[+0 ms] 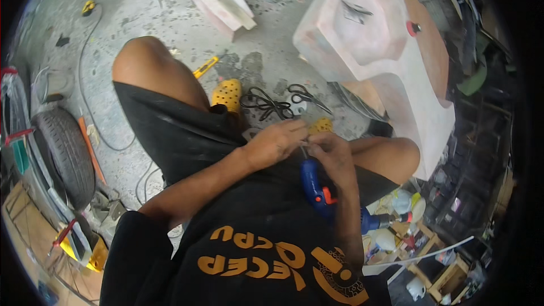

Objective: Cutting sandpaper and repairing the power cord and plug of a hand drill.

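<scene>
My left hand (276, 144) and my right hand (333, 154) meet in front of my lap, fingers pinched together. Whatever lies between the fingertips is too small to make out. Just below the fingers is a blue hand-held tool (309, 177) with a red-orange trigger and a thin metal tip pointing at them. It rests against my shirt, partly behind my right forearm. Beyond the hands, black-handled scissors (306, 97) lie on the floor beside a bundle of black loops (263, 103) whose kind I cannot tell.
A yellow utility knife (205, 67) lies near my yellow clog (227, 94). Large pale moulded panels (377, 51) stand ahead and right. A tyre (64, 156) and grey cable (85, 73) are left. A blue drill (374, 221) and a cluttered wooden crate (433, 249) are right.
</scene>
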Motion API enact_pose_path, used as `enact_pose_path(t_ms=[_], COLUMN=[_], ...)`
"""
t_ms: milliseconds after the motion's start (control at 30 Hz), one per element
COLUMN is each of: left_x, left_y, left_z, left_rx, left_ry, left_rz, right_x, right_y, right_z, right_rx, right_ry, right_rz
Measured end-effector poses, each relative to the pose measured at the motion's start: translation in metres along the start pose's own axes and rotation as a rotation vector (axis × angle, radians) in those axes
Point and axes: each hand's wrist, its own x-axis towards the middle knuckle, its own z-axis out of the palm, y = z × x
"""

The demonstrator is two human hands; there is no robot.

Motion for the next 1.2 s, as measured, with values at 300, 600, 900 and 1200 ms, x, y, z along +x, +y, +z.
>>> enact_pose_path(t_ms=[300, 600, 900, 1200], left_x=[0.004, -0.007, 0.001, 0.002], left_y=[0.006, 0.014, 0.016, 0.023], left_z=[0.006, 0.008, 0.01, -0.019], left_rx=[-0.197, -0.101, -0.138, 0.053], left_ry=[-0.076, 0.0, -0.048, -0.075], left_rz=[-0.119, -0.21, -0.158, -0.132], right_x=[-0.006, -0.007, -0.009, 0.002], right_y=[-0.009, -0.01, -0.01, -0.006], right_z=[0.003, 0.013, 0.011, 0.006], right_rx=[0.111, -0.24, -0.263, -0.159], right_ry=[0.097, 0.125, 0.138, -0.071], right_rz=[0.207, -0.211, -0.221, -0.119])
